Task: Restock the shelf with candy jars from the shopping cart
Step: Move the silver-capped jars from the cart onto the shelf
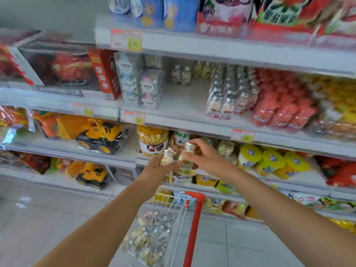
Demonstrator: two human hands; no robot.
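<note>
In the head view, the left hand [160, 169] grips a small clear candy jar with silver cap [167, 158]. The right hand [205, 158] pinches a second such jar [189, 147]. Both jars are above the white wire shopping cart [193, 228], in front of the grey shelf [185, 105].

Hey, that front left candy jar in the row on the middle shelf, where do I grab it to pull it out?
I'd take the front left candy jar round its clear body, just under the silver cap, coming from the front and left. It stands upright at the shelf edge with bare shelf on its left, while other jars crowd its right and back.
</note>
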